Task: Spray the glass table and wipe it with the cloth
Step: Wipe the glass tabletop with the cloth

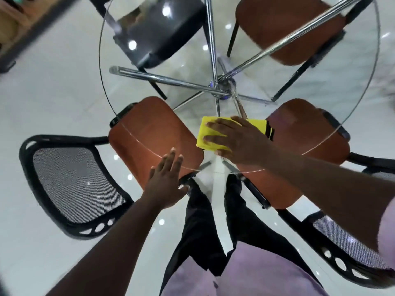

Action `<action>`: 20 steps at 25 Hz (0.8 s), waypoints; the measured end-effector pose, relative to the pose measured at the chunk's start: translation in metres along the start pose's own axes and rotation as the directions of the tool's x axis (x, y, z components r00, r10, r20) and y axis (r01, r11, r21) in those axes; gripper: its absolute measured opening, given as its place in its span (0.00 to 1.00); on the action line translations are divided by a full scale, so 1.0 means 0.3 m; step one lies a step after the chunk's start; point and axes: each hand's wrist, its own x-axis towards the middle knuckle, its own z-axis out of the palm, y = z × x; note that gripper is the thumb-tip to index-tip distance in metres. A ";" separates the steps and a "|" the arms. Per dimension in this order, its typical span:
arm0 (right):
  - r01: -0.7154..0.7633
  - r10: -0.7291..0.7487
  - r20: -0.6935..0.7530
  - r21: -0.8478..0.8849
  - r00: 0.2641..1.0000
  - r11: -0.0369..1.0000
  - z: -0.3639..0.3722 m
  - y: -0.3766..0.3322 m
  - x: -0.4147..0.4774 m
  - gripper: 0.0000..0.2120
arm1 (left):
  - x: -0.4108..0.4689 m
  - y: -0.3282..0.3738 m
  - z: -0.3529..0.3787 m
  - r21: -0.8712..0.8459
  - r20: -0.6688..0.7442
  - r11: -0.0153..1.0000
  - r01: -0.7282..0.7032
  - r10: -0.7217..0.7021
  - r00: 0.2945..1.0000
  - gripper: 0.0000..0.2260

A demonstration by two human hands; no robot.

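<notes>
The round clear glass tabletop point(119, 86) lay directly below the camera, with its crossed chrome tube frame point(222, 86) showing through it. The right hand point(241, 142) lay palm-down on a folded bright yellow cloth with a dark striped edge point(208, 133), near the rim of the glass closest to the person. Its fingers point(215, 124) were spread and nearly straight, pressing flat on the cloth rather than curling around it; the yellow fabric reached past the fingertips to the left and showed again behind the knuckles on the right, where the dark stripes sat. The thumb rested at the near edge of the cloth.

The left hand point(166, 180) was open and held nothing. Its fingers point(171, 159) were straight and close together, the tips at the near rim of the glass, over the seat of a brown-orange chair with a black mesh back point(149, 137) that stood under the table. Whether the palm touched the glass could not be told.

The two hands were apart, the cloth to the right of the left fingertips. Beyond the right hand's fingers, a black glossy chair seat point(158, 28) and another brown-orange seat point(284, 26) showed through the far side of the glass. The white glossy tiled floor point(53, 92) lay below everything.
</notes>
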 end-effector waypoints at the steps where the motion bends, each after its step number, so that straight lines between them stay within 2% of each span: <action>1: 0.058 -0.058 -0.001 -0.024 0.998 0.998 0.024 0.015 0.020 0.22 | 0.001 -0.004 0.005 -0.005 0.001 1.000 0.001 -0.001 1.000 0.45; 3: 0.101 -0.105 -0.043 -0.073 0.994 0.992 0.069 0.030 0.032 0.22 | 0.009 -0.010 0.012 -0.022 0.017 1.000 0.017 -0.017 1.000 0.45; 4: 0.063 -0.070 -0.075 -0.088 0.995 0.994 0.082 0.027 0.024 0.22 | 0.014 -0.010 0.016 -0.031 0.023 0.999 0.025 -0.025 0.999 0.46; 6: -0.134 0.130 -0.148 -0.017 0.980 0.991 0.104 -0.016 -0.018 0.23 | 0.014 -0.007 0.023 -0.047 0.028 0.998 0.041 -0.040 0.999 0.47; 8: -0.315 0.321 -0.175 0.059 0.931 0.947 0.147 -0.099 -0.105 0.25 | 0.013 -0.008 0.034 -0.060 0.033 0.997 0.040 -0.038 0.999 0.47; 9: -0.285 0.287 -0.161 0.034 0.944 0.958 0.161 -0.135 -0.147 0.26 | 0.013 -0.010 0.037 -0.067 0.034 0.997 0.037 -0.035 0.999 0.47; 10: -0.148 0.147 -0.113 0.002 0.983 0.989 0.161 -0.143 -0.173 0.26 | 0.012 -0.012 0.034 -0.075 0.030 0.997 0.035 -0.033 0.999 0.46; 11: 0.052 -0.053 -0.054 -0.030 0.997 0.998 0.149 -0.109 -0.180 0.27 | 0.013 -0.015 0.034 -0.079 0.022 0.996 0.029 -0.028 0.999 0.45; 12: 0.248 -0.249 -0.004 -0.101 0.968 0.964 0.124 -0.052 -0.157 0.27 | 0.015 -0.018 0.035 -0.076 0.010 0.997 0.022 -0.021 1.000 0.44; 13: 0.365 -0.369 0.018 -0.191 0.929 0.911 0.110 0.012 -0.107 0.26 | 0.018 -0.020 0.037 -0.065 -0.014 0.998 0.012 -0.013 1.000 0.43; 14: 0.347 -0.360 -0.003 -0.257 0.933 0.902 0.105 0.073 -0.044 0.26 | 0.029 -0.016 0.039 -0.046 -0.060 0.999 0.001 -0.004 0.998 0.40; 15: 0.174 -0.197 -0.092 -0.215 0.976 0.961 0.106 0.114 0.003 0.25 | 0.041 -0.006 0.037 -0.034 -0.125 0.999 -0.002 -0.002 0.992 0.38; 16: -0.129 0.116 -0.176 -0.063 0.977 0.990 0.095 0.112 0.031 0.26 | 0.054 0.011 0.030 -0.054 -0.193 0.999 0.004 -0.014 0.981 0.36; 17: -0.349 0.351 -0.202 0.047 0.914 0.936 0.101 0.093 0.028 0.27 | 0.074 0.032 0.020 -0.095 -0.251 0.995 0.005 -0.029 0.968 0.35; 18: -0.415 0.410 -0.223 0.025 0.884 0.909 0.111 0.062 -0.012 0.27 | 0.103 0.052 0.006 -0.115 -0.300 0.993 -0.017 -0.018 0.954 0.34; 19: -0.315 0.304 -0.185 -0.037 0.935 0.948 0.130 0.043 -0.097 0.28 | 0.146 0.072 -0.014 -0.098 -0.340 0.993 -0.063 0.026 0.940 0.34; 20: -0.108 0.099 -0.095 -0.097 0.991 0.989 0.115 0.064 -0.183 0.28 | 0.206 0.089 -0.037 -0.056 -0.375 0.991 -0.120 0.090 0.923 0.34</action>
